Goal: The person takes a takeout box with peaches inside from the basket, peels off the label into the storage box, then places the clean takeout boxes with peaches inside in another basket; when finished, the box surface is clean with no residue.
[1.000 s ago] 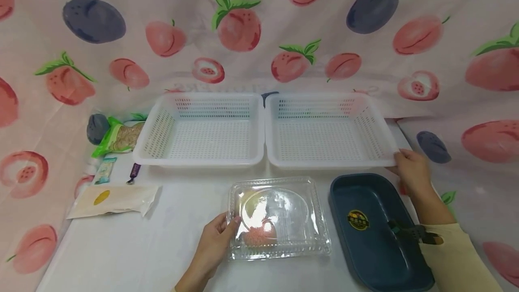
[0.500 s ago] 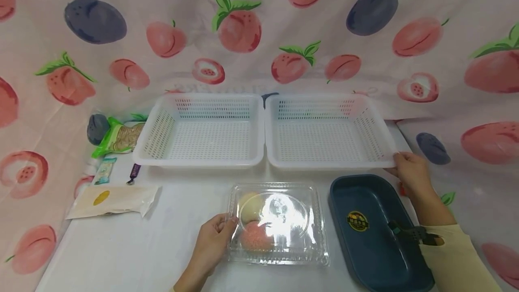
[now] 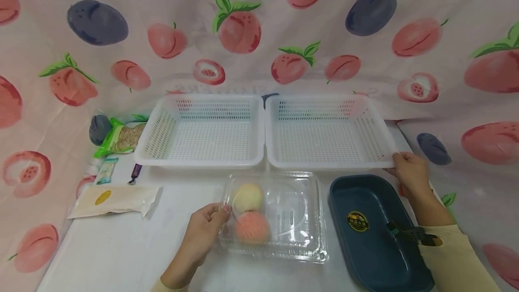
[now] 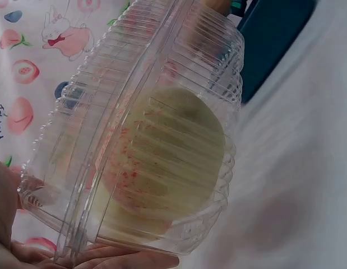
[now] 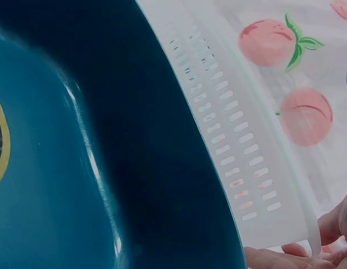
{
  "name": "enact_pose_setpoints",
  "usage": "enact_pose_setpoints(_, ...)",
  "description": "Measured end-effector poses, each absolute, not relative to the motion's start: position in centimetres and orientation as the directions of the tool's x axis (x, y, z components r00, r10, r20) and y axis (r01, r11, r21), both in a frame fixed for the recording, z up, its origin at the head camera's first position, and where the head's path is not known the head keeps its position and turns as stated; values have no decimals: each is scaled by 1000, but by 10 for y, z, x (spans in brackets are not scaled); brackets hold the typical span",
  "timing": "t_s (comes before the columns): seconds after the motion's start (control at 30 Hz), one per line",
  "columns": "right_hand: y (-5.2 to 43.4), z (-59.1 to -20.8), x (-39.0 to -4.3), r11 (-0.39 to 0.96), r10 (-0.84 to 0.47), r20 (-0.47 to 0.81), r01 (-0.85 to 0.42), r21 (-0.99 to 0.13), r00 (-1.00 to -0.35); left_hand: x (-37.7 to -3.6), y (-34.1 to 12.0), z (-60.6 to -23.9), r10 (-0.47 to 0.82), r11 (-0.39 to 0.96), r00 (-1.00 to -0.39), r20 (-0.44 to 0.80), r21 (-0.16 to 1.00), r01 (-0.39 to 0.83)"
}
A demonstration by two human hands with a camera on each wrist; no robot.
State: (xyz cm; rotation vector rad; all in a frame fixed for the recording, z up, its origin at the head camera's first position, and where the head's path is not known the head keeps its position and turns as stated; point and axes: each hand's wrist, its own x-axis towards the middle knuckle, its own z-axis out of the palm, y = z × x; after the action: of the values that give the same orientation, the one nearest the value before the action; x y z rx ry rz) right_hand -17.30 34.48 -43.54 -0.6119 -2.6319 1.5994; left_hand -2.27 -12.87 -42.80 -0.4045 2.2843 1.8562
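Note:
A clear plastic clamshell box (image 3: pixel 279 215) lies on the white table in front of me, its left side tipped up. Inside sit a pale yellow ball (image 3: pixel 247 197) and a pink ball (image 3: pixel 252 227). My left hand (image 3: pixel 207 229) grips the box's left edge, fingers under it; the left wrist view shows the clamshell (image 4: pixel 145 140) close up with the pale ball (image 4: pixel 173 151) inside. My right hand (image 3: pixel 409 170) pinches the front right corner of the right white basket (image 3: pixel 328 132). In the right wrist view the basket rim (image 5: pixel 240 140) runs beside the dark blue tray (image 5: pixel 78 168).
A second white basket (image 3: pixel 202 132) stands left of the first. The dark blue tray (image 3: pixel 377 233) lies at the right front. Snack packets (image 3: pixel 121 136) and a flat beige pouch (image 3: pixel 113 199) lie at the left. Fruit-print cloth hangs behind and at the sides.
My left hand has lifted and tilted the clamshell's left side; the two balls have rolled to the left end and show plainly. The right hand has stayed on the basket corner.

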Motion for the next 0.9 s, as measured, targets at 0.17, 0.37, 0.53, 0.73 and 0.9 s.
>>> enact_pose_setpoints(0.17,344,-436,-172,409,336,-179,314,-856,-925,-32,-133,-413,-124,192,-952,-278,935,-298)
enact_pose_setpoints(0.37,344,-436,-172,416,335,-170,307,-856,-927,-45,-140,-392,-128,181,-964,-234,950,-254)
enact_pose_setpoints(0.53,345,-437,-174,434,342,-175,320,-842,-923,-59,-141,-375,-91,156,-978,-187,967,-200)
enact_pose_setpoints(0.73,345,-437,-175,438,357,-186,340,-832,-915,-78,-137,-361,-83,139,-977,-195,969,-205)
enact_pose_setpoints(0.9,345,-437,-174,434,348,-175,324,-841,-921,-94,-131,-353,-72,126,-978,-198,970,-206)
